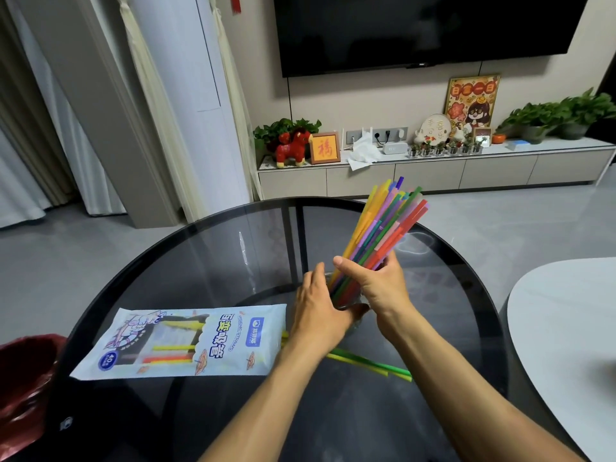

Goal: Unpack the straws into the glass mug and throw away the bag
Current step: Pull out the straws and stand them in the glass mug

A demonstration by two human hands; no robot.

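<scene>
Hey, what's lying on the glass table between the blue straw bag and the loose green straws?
In the head view, the left hand and its forearm cross that stretch, between the blue printed straw bag and the loose green straws.

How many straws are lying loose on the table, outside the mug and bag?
2 visible: a green straw and a yellow-green straw, side by side on the glass table under the forearms. Others may be hidden beneath the arms.

two bare forearms, left hand (320,311), right hand (380,285), no sleeves, rings or watch visible
</scene>
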